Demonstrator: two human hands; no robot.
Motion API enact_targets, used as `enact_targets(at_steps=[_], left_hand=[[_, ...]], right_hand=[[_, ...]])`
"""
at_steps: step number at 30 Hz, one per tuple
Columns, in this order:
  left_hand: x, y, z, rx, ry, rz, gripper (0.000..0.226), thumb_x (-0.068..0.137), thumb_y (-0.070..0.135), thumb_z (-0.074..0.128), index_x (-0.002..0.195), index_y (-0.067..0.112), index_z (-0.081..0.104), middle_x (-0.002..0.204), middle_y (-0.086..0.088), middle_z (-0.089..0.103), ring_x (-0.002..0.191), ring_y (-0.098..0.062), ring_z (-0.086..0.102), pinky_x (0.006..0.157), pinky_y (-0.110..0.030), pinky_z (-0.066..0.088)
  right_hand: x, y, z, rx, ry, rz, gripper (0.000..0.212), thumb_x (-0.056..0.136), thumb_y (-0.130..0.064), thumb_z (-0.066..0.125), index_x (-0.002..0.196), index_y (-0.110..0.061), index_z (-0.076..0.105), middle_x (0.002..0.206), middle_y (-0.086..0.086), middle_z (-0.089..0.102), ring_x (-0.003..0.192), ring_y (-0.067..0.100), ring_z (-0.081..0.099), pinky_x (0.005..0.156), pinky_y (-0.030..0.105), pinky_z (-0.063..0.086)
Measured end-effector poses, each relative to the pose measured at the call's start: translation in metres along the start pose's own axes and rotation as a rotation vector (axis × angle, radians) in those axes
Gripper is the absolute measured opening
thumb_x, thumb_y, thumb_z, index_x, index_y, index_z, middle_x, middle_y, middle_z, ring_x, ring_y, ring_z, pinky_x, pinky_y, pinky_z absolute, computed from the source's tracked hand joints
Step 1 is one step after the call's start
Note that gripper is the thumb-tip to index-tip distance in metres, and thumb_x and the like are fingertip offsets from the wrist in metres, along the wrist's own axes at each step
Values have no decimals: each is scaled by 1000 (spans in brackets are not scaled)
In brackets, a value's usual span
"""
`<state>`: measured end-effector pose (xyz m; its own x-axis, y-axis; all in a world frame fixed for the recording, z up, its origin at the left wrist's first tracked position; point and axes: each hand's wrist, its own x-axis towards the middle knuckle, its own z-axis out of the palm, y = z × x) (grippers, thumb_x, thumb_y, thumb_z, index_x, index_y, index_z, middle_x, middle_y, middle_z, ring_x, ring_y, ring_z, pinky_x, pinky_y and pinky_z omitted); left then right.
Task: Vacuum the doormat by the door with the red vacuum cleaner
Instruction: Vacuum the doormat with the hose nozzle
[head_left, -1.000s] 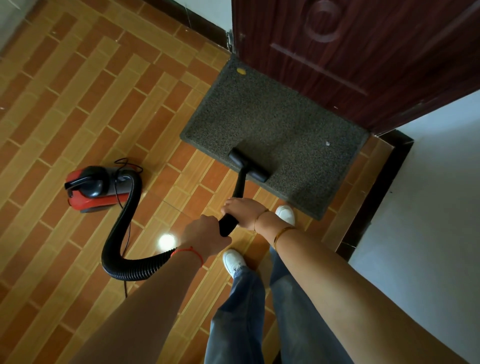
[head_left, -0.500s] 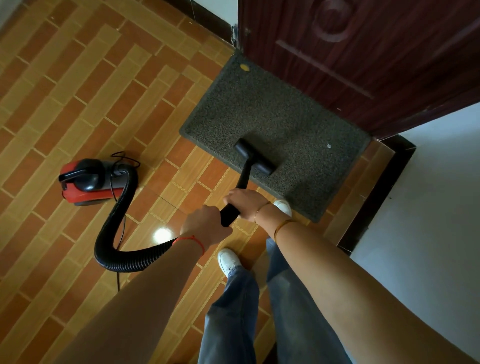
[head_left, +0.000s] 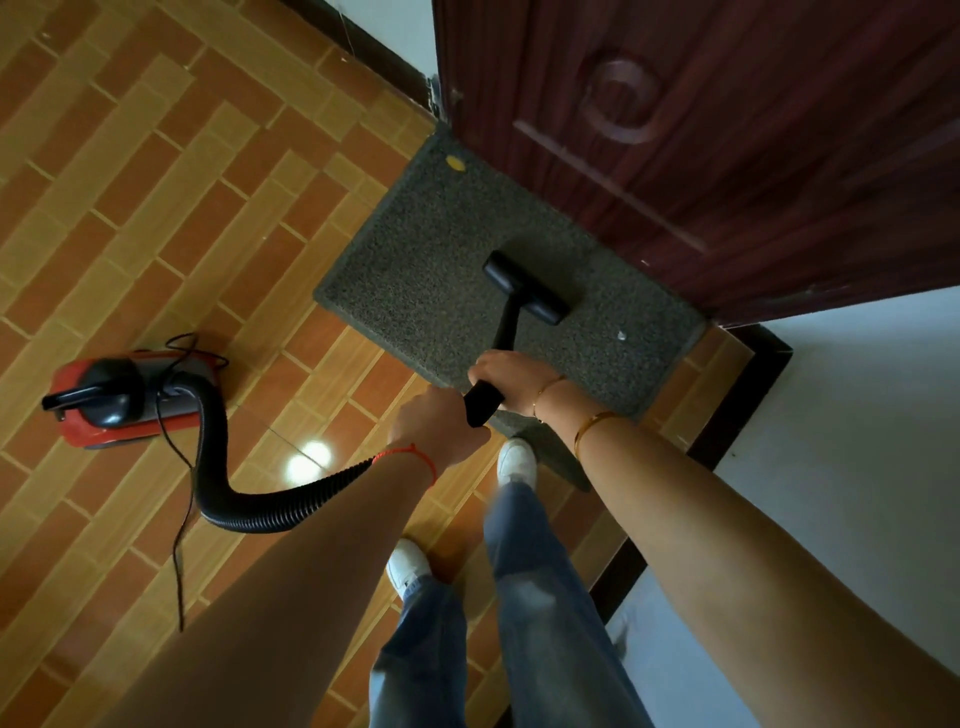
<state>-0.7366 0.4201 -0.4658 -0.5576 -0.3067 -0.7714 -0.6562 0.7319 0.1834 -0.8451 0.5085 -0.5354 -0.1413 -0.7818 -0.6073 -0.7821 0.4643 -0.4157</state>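
Both hands curl around the black wand (head_left: 503, 338): the left hand (head_left: 434, 427) grips low, the right hand (head_left: 511, 375) just ahead. Beyond them the nozzle (head_left: 525, 287) sits on the grey doormat (head_left: 426, 270) against the dark door (head_left: 727, 130). Left, the ribbed hose (head_left: 218, 467) loops to the red vacuum cleaner (head_left: 124, 397) on the tiled floor (head_left: 156, 182).

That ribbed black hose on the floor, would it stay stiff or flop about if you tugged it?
The hose probably flexes easily: it lies in a loose S-curve from the red vacuum cleaner to the left hand. Its ribbed wall suggests it bends without kinking. A hard tug might drag the small canister along the glossy tiles.
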Motion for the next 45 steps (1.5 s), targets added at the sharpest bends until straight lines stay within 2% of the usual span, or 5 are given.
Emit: enact_targets(at_steps=[10,19,30,38,45], left_hand=[[68,77,-50,-9,31,37,15,80,31,57,80,15,58,64,4,52,51,-10,50,40,-20,33],[83,86,-61,-2,49,58,17,80,32,58,84,15,59,65,4,52,53,-11,52,42,-21,36],[26,30,-33,-1,12,-11,16,79,31,58,78,16,58,66,3,53,51,-11,52,40,-22,35],[-48,-57,15,44,-8,-35,26,79,39,59,91,17,61,68,4,50,54,-11,50,43,-22,35],[-102,-137,67,99,-49,-48,22,80,39,57,85,17,57,72,3,53,54,-12,52,43,-23,38]], right_hand=[[11,95,-65,26,19,39,15,89,-2,53,85,-16,51,106,5,56,92,21,60,80,36,52],[18,111,-78,57,7,54,16,88,-1,55,88,-16,52,108,4,55,92,22,61,79,34,50],[5,31,-39,32,1,10,12,90,-3,54,97,-11,56,110,7,57,97,25,62,83,40,53],[-6,-75,27,54,-30,-20,14,89,-4,54,100,-10,58,110,9,57,97,26,63,83,42,54],[-12,-164,96,64,1,-43,22,88,2,51,106,-9,57,113,8,56,105,23,58,85,36,52]])
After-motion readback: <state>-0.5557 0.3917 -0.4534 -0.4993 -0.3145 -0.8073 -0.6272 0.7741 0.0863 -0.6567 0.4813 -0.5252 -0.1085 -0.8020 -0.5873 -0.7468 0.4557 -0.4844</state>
